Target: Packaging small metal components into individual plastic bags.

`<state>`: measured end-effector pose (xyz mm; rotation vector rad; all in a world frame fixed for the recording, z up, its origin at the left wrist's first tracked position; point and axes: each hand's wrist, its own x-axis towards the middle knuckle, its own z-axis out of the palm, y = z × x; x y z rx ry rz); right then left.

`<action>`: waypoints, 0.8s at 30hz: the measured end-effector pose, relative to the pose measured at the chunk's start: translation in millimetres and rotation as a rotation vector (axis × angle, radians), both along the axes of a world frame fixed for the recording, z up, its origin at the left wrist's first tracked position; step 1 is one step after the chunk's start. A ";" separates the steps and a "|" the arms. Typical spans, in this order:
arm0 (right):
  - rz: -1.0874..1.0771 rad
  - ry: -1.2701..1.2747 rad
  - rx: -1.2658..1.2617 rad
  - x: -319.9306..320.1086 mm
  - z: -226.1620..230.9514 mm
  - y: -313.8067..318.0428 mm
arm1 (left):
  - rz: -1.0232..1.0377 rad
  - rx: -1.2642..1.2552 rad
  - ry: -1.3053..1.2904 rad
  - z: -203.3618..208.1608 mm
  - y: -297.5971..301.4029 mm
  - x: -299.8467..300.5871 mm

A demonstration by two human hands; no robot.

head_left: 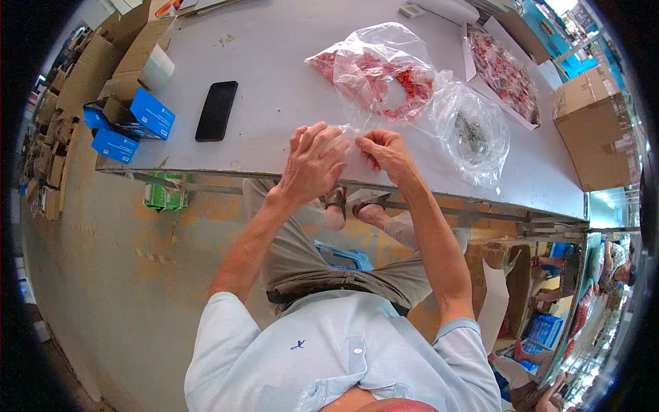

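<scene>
My left hand (pixel 312 163) is at the table's near edge, its fingers stretched out and slightly apart. Close beside it, my right hand (pixel 390 154) is closed in a pinch; what its fingertips hold is too small to make out. A scrap of clear plastic (pixel 349 129) shows between the fingertips of both hands. Just beyond them lies a clear plastic bag (pixel 374 82) with many small red pieces inside. To the right of my right hand, another clear bag (pixel 480 147) holds small dark metallic pieces.
A black phone (pixel 216 111) lies on the grey-white table (pixel 268 62). Blue small boxes (pixel 152 114) stand at the left corner beside cardboard. An open white box (pixel 504 75) of red pieces and a brown carton (pixel 596 130) are at the right. A blue stool (pixel 343 255) shows below.
</scene>
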<state>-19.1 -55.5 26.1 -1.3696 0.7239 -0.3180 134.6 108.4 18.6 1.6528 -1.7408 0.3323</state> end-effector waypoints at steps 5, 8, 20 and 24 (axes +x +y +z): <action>-0.047 0.003 0.020 -4.7 1.0 1.4 | 0.032 -0.015 0.023 -8.4 -3.6 3.4; -0.084 -0.036 0.024 -7.7 -4.1 1.8 | 0.059 -0.022 0.030 -8.6 -4.5 3.4; -0.256 -0.174 -0.012 -60.0 10.8 -3.2 | 0.110 -0.026 0.074 -1.0 -3.7 1.6; -0.250 -0.183 -0.020 -69.4 27.4 8.1 | 0.090 -0.197 0.320 1.7 2.4 -10.7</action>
